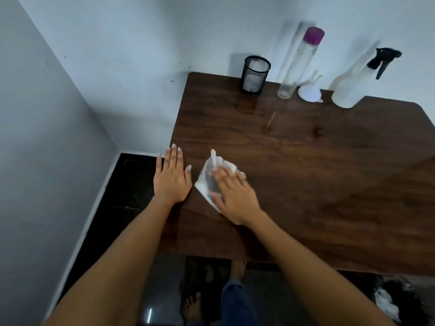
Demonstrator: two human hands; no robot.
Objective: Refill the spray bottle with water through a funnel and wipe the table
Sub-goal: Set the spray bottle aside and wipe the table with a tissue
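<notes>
On dark wood-grain tabletop (329,184), right hand (235,196) lay with fingers (223,176) flat on crumpled white cloth (207,177), left hand (171,177) lay spread flat, holding nothing, translucent spray bottle (353,88) stood behind.

The right hand (231,195) is motion-blurred and covers the middle of the white cloth (207,177), whose pattern cannot be read. The surface (329,184) runs off the right edge. The floor clutter (390,300) beneath is too dark to identify.

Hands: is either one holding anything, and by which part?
Nothing is gripped. Right hand presses flat on the cloth's middle; left hand rests flat on the table.
</notes>
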